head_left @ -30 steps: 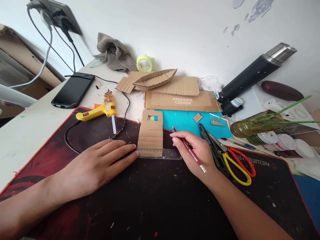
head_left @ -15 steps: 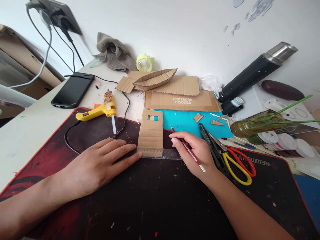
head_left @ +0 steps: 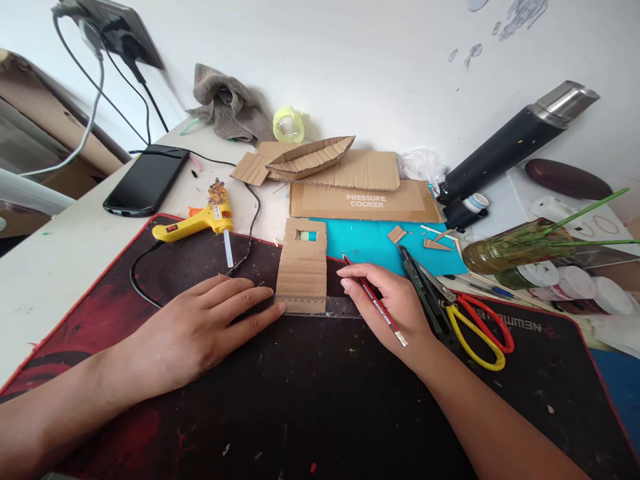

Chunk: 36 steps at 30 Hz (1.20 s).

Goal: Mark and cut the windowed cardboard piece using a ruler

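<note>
One dark mat (head_left: 345, 393) bears the ruler (head_left: 343, 307), white wall (head_left: 370, 73) beyond.

A craft desk (head_left: 75, 253), perhaps in a home — glue gun (head_left: 197, 223), scissors (head_left: 444, 290) and cardboard scraps (head_left: 397, 234).

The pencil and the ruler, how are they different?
The pencil is red and black; the ruler is see-through. The right hand holds the pencil at a slant, while the ruler lies flat across the cardboard piece. The pencil is a thin stick, the ruler a wider strip. Both are long and straight.
</note>
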### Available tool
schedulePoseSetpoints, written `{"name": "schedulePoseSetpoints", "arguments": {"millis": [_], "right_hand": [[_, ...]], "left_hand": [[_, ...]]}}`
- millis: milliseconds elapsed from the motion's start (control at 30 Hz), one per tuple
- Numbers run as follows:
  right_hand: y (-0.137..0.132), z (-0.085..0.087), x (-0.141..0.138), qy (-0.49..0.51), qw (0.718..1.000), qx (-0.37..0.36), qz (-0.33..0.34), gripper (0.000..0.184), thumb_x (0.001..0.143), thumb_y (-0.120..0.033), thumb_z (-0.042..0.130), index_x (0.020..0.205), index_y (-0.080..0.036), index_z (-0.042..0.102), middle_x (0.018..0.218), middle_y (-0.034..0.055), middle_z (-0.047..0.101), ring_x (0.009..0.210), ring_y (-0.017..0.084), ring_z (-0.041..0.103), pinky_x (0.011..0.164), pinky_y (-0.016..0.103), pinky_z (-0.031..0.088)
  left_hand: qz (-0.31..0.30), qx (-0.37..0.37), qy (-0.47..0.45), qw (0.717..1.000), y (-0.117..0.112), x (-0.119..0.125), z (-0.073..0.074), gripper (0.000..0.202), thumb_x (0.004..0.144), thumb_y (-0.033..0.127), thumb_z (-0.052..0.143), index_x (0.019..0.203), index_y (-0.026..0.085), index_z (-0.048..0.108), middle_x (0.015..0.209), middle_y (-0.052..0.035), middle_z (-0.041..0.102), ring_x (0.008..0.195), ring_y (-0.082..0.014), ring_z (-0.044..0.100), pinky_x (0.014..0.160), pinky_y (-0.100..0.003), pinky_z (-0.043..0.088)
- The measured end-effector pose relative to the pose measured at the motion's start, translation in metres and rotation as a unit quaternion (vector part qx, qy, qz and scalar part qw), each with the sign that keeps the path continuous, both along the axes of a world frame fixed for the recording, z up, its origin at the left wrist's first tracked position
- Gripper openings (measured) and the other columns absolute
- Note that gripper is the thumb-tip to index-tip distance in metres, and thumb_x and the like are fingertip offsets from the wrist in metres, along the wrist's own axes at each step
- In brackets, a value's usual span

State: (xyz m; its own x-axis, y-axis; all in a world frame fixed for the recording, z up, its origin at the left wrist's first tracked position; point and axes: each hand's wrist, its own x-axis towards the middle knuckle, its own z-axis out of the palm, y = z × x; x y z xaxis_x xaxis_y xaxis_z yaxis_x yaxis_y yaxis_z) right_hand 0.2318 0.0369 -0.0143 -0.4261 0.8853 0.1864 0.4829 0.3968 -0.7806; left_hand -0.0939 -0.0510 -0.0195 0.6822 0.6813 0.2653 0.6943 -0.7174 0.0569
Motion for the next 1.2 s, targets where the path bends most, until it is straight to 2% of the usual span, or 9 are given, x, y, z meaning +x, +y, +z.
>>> {"name": "schedulePoseSetpoints", "arguments": {"millis": [500, 633, 733, 1000, 1100, 1200], "right_hand": [[0.0, -0.0005, 0.0006, 0.006, 1.0, 0.003, -0.001, 0.015, 0.108, -0.031, 0.066, 0.111, -0.027, 0.08, 0.105, 0.0032, 0.085, 0.09, 0.022, 0.08, 0.085, 0.035, 0.065], [-0.001, 0.0, -0.0009, 0.018, 1.0, 0.003, -0.018, 0.014, 0.106, -0.029, 0.067, 0.109, -0.026, 0.081, 0.101, 0.0035, 0.085, 0.084, 0.021, 0.08, 0.078, 0.032, 0.064], [-0.0013, 0.0007, -0.0013, 0.032, 0.999, 0.002, -0.034, 0.015, 0.106, -0.029, 0.067, 0.109, -0.026, 0.081, 0.099, 0.0037, 0.085, 0.082, 0.021, 0.079, 0.079, 0.033, 0.063], [-0.0024, 0.007, 0.0012, 0.087, 0.995, -0.035, -0.042, 0.019, 0.107, -0.035, 0.069, 0.113, -0.023, 0.083, 0.09, 0.0029, 0.082, 0.076, 0.019, 0.074, 0.075, 0.032, 0.06], [-0.0047, 0.0084, 0.001, 0.13, 0.99, -0.05, -0.015, 0.024, 0.11, -0.04, 0.067, 0.115, -0.023, 0.084, 0.087, 0.0024, 0.081, 0.072, 0.017, 0.071, 0.071, 0.031, 0.057], [-0.0076, 0.0087, -0.001, 0.197, 0.977, -0.078, 0.013, 0.035, 0.115, -0.045, 0.059, 0.109, -0.022, 0.086, 0.077, 0.0021, 0.077, 0.066, 0.016, 0.068, 0.062, 0.03, 0.052]], "left_hand": [[0.0, 0.0, -0.012, 1.0, 0.0014, 0.0011, -0.0006, 0.05, 0.114, 0.018, 0.044, 0.16, 0.028, 0.058, 0.144, -0.0077, 0.074, 0.127, -0.027, 0.068, 0.112, -0.042, 0.052], [-0.005, -0.002, -0.001, 1.0, 0.0018, 0.0009, 0.0004, 0.049, 0.114, 0.017, 0.043, 0.16, 0.025, 0.057, 0.145, -0.0085, 0.073, 0.128, -0.0275, 0.066, 0.113, -0.043, 0.05], [-0.009, -0.005, 0.002, 1.0, 0.0022, 0.0008, 0.0012, 0.05, 0.114, 0.015, 0.042, 0.161, 0.025, 0.056, 0.145, -0.0084, 0.073, 0.13, -0.0274, 0.065, 0.115, -0.043, 0.049], [-0.007, -0.008, -0.017, 1.0, 0.0026, 0.0014, 0.0013, 0.051, 0.113, 0.016, 0.044, 0.161, 0.026, 0.057, 0.143, -0.0086, 0.074, 0.127, -0.0271, 0.066, 0.113, -0.042, 0.05], [-0.009, -0.009, -0.017, 1.0, 0.0033, 0.002, 0.0013, 0.054, 0.112, 0.013, 0.044, 0.162, 0.025, 0.056, 0.143, -0.0096, 0.073, 0.128, -0.0274, 0.065, 0.113, -0.043, 0.051], [-0.017, -0.002, -0.015, 1.0, 0.0046, 0.0024, 0.0009, 0.052, 0.112, 0.014, 0.043, 0.162, 0.023, 0.056, 0.142, -0.0102, 0.073, 0.128, -0.0278, 0.065, 0.113, -0.044, 0.05]]}}
